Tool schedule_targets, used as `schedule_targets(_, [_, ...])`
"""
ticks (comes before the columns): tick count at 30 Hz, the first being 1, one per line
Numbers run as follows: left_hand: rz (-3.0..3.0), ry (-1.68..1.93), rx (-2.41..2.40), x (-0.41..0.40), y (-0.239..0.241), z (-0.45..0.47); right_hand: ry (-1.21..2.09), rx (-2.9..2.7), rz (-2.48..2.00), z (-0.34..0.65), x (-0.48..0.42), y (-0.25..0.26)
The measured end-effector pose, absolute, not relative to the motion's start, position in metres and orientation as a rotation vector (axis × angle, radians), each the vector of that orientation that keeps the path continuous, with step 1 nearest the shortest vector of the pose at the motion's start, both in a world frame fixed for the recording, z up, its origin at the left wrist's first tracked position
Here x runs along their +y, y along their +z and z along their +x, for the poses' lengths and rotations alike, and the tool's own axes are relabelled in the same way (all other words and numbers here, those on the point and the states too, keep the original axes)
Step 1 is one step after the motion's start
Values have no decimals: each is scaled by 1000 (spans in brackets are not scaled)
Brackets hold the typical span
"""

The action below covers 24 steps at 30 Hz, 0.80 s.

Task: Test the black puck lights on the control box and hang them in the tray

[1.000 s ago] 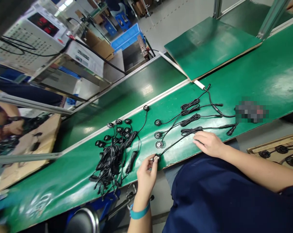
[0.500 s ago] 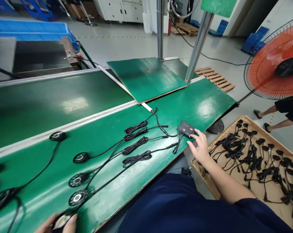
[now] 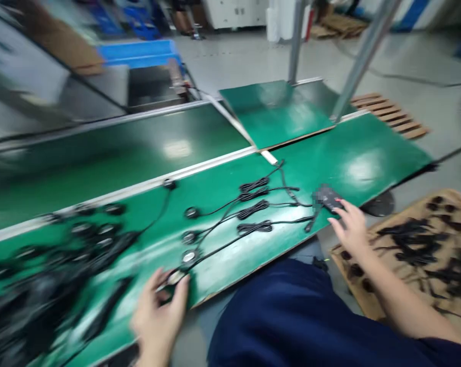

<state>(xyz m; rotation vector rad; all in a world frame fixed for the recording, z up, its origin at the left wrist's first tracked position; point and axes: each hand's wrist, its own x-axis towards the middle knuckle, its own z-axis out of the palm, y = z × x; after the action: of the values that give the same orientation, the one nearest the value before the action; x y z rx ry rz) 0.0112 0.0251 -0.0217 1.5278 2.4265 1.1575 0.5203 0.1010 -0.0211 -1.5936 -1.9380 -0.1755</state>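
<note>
My left hand [image 3: 159,311] is closed on the rim of a round black disc with a pale centre [image 3: 174,277], at the bench's near edge. Just beyond it lie similar corded discs, one [image 3: 190,256] close to my fingers. Their cords run right, through several tied cable bundles [image 3: 254,227], towards a small black box [image 3: 327,198] with a red mark. At the box's right side, my right hand [image 3: 352,227] has its fingertips on or against the edge, thumb held apart. Part of the box is pixelated, and motion blurs the view.
A blurred heap of black corded parts [image 3: 54,290] covers the left of the green bench [image 3: 215,285]. A raised green board [image 3: 279,117] and metal posts stand behind. To my right is a cardboard-lined box [image 3: 345,275] of more corded parts; a wooden pallet [image 3: 390,114] lies beyond.
The view has swung left, so the bench appears farther right and the heap has come into sight. My left hand still holds the disc, now more fully seen. My right hand stays at the box.
</note>
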Motion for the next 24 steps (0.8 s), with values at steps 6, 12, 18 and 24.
schedule_targets(6, [1703,1146,2287,24,-34,0,-125,-1861,-1708,518,109,-35])
schedule_targets(12, [1712,1167,2254,19,-39,-1,-97,-1761,-1840,492,101,-8])
schedule_targets(18, [1703,1189,2233,19,-38,-2,-175,-1797,-1853,510,107,-31])
schedule_targets(24, [1690,1167,2264,19,-36,-2,-287,-1839,-1800,530,109,-59])
